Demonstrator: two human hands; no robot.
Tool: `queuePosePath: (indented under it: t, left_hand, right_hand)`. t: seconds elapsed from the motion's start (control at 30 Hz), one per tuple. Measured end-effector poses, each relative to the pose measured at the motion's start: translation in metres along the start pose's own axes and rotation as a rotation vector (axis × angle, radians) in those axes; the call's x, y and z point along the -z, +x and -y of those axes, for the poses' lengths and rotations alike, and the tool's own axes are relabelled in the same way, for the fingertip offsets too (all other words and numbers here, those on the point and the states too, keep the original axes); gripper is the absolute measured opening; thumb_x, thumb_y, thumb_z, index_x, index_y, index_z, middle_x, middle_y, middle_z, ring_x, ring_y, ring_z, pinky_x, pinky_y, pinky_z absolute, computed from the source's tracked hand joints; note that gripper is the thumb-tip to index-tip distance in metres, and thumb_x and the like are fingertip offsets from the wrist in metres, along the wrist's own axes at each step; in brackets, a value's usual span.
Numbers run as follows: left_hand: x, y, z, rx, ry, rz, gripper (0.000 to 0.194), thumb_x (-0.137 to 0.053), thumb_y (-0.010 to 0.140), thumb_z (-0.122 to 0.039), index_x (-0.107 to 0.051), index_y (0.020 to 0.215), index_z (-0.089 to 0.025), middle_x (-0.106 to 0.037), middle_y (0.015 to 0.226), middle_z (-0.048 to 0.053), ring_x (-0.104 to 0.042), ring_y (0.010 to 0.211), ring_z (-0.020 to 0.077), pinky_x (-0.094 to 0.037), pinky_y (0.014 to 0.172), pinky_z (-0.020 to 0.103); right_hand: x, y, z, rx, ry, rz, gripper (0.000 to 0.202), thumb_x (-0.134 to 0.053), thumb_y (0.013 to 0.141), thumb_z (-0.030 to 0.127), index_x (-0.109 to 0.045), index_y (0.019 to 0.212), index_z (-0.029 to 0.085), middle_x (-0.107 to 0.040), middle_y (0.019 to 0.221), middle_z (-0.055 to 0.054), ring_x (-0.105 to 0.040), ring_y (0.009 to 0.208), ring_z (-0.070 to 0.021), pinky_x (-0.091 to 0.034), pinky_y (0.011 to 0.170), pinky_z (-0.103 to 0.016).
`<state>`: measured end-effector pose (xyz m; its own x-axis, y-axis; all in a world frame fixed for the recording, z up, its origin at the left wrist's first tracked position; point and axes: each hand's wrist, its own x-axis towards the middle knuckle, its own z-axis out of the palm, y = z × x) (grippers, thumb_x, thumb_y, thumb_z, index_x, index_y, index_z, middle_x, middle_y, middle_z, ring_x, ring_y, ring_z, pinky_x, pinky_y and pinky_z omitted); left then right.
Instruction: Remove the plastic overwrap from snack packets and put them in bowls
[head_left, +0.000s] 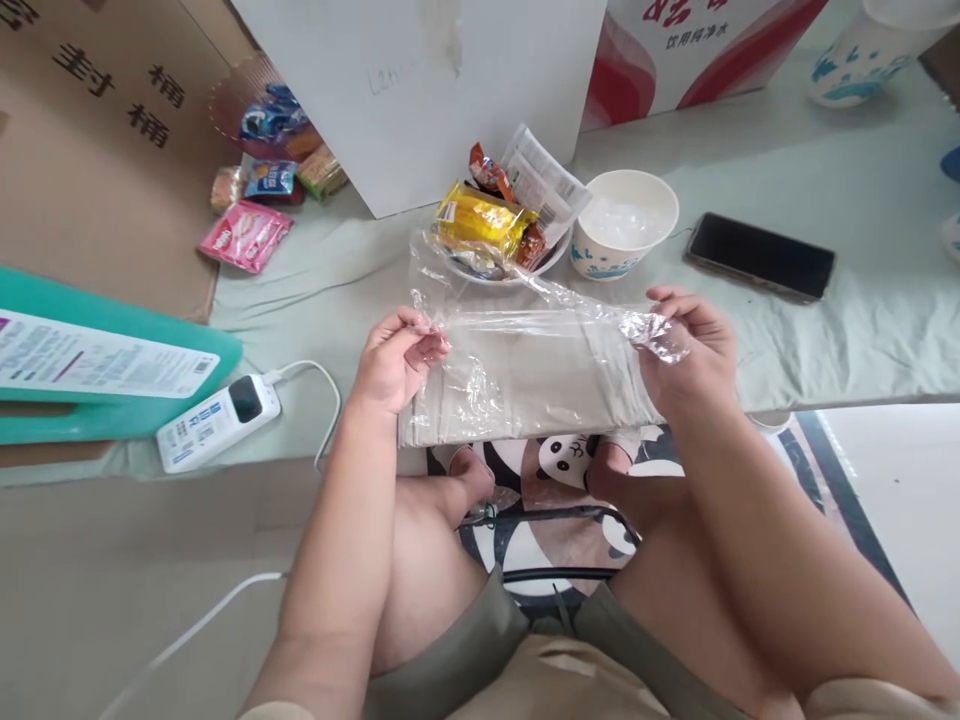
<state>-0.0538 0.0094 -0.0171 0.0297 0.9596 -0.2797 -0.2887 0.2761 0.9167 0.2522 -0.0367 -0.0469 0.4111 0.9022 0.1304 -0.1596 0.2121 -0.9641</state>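
Left hand [394, 368]: fingertips together, clamped on the left side of the clear plastic film [476, 385].
Right hand [697, 360]: clamped on the other end, where we see the film bunched and shiny.
Film position: between both hands, over the front strip of the cloth-covered surface [832, 350]; we can't tell if any part rests on the cloth.
Done: film opened out wide, a tight band running hand to hand.
Left: wrinkles through the middle and the bunch at the right not spread yet; we judge it partway. Bag or single sheet, we can't tell.
Front edge: directly below the film's near side, with panda mat [562, 460] and legs under it; we'd expect a dropped film to slip off.
Far side: snack bowl [556, 258] just beyond, yellow packet [480, 222] on top; film overlaps the rim in our view, contact unclear, snag possible.
Beside that: paper bowl [606, 262], near the right hand.
Right side: phone [761, 257] lies flat; we get sideways room between it and the front edge.
Left side: power bank [199, 437] near the edge, its cable [337, 400] looping toward the left forearm; we'd swing wide there.
Back: white box [450, 110] stands behind the snacks, limiting reach.
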Motion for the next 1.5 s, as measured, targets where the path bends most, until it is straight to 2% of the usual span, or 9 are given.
queuePosePath:
  t: [0.17,0.37,0.6,0.8,0.93,1.07,1.23,1.4,1.5]
  left_hand:
    - [-0.002,0.004,0.002,0.033,0.001,-0.01,0.006,-0.063,0.062,-0.012,-0.063,0.057,-0.016,-0.07,0.06,0.002,-0.068,0.056,0.0114,-0.057,0.059,0.021]
    - [0.002,0.017,0.013,-0.077,0.139,-0.131,0.043,-0.072,0.076,-0.043,-0.057,0.044,-0.018,-0.06,0.05,0.003,-0.059,0.051,0.0113,-0.047,0.051,0.023]
    - [0.003,0.009,0.002,-0.034,0.045,0.02,0.035,-0.09,0.052,-0.028,-0.07,0.078,-0.017,-0.069,0.083,0.002,-0.065,0.072,0.0131,-0.056,0.062,0.024]
    - [0.007,0.004,-0.003,0.015,-0.018,0.093,0.042,-0.09,0.056,-0.031,-0.069,0.091,-0.019,-0.068,0.105,0.006,-0.07,0.089,0.0203,-0.061,0.061,0.026]
    - [0.002,-0.004,-0.002,0.085,0.036,0.283,0.057,-0.09,0.047,-0.016,-0.073,0.101,-0.021,-0.068,0.118,0.008,-0.07,0.09,0.0201,-0.058,0.054,0.021]
    - [-0.01,-0.014,0.001,0.167,0.117,0.525,0.05,-0.09,0.048,-0.015,-0.077,0.097,-0.02,-0.069,0.124,0.011,-0.071,0.088,0.0217,-0.056,0.051,0.021]
    - [-0.02,-0.019,0.002,0.111,0.06,0.492,0.061,-0.093,0.05,-0.023,-0.075,0.107,-0.028,-0.071,0.123,0.009,-0.073,0.101,0.0284,-0.064,0.067,0.031]
    - [-0.029,-0.017,0.006,0.175,-0.116,0.417,0.086,-0.082,0.061,-0.074,-0.061,0.133,-0.031,-0.067,0.137,0.016,-0.068,0.123,0.041,-0.066,0.075,0.048]
    - [-0.039,-0.017,0.017,0.233,-0.1,0.526,0.096,-0.093,0.047,-0.069,-0.067,0.127,-0.024,-0.067,0.139,0.019,-0.067,0.126,0.041,-0.064,0.088,0.05]
  right_hand:
    - [0.006,0.004,-0.005,0.017,0.116,0.005,0.018,-0.073,0.066,0.014,-0.056,0.066,0.021,-0.061,0.107,0.0,-0.047,0.064,-0.0066,-0.042,0.057,-0.023]
    - [0.007,-0.003,0.009,-0.016,0.12,0.088,0.025,-0.072,0.069,0.028,-0.053,0.054,0.021,-0.064,0.098,-0.003,-0.054,0.067,-0.0132,-0.048,0.065,-0.033]
    - [0.009,-0.01,0.023,-0.104,-0.235,0.178,0.059,-0.054,0.089,0.053,-0.053,0.038,0.024,-0.064,0.062,-0.007,-0.056,0.057,-0.018,-0.049,0.065,-0.041]
    - [0.017,-0.008,0.027,0.296,-0.703,0.427,0.033,-0.066,0.087,0.031,-0.069,0.054,0.024,-0.078,0.082,-0.006,-0.07,0.09,-0.0256,-0.054,0.087,-0.044]
    - [0.013,-0.005,0.021,0.176,-0.583,0.331,0.014,-0.069,0.089,0.036,-0.077,0.093,0.026,-0.078,0.104,-0.006,-0.071,0.102,-0.0251,-0.054,0.097,-0.046]
    - [-0.012,-0.008,0.018,0.022,-0.502,0.663,0.055,-0.081,0.077,0.045,-0.067,0.126,0.023,-0.071,0.131,-0.012,-0.07,0.113,-0.0271,-0.056,0.098,-0.045]
    - [-0.039,-0.017,0.023,-0.235,-0.434,1.105,0.021,-0.069,0.084,0.04,-0.067,0.082,0.019,-0.064,0.065,0.002,-0.055,0.057,-0.0109,-0.045,0.056,-0.026]
    - [-0.043,-0.023,0.018,-0.272,-0.289,0.607,0.028,-0.063,0.088,0.045,-0.056,0.074,0.021,-0.057,0.057,0.004,-0.047,0.05,-0.0093,-0.037,0.051,-0.025]
    - [-0.044,-0.025,0.014,-0.269,-0.257,0.415,0.025,-0.062,0.089,0.044,-0.054,0.078,0.023,-0.057,0.055,0.004,-0.05,0.048,-0.0106,-0.037,0.05,-0.026]
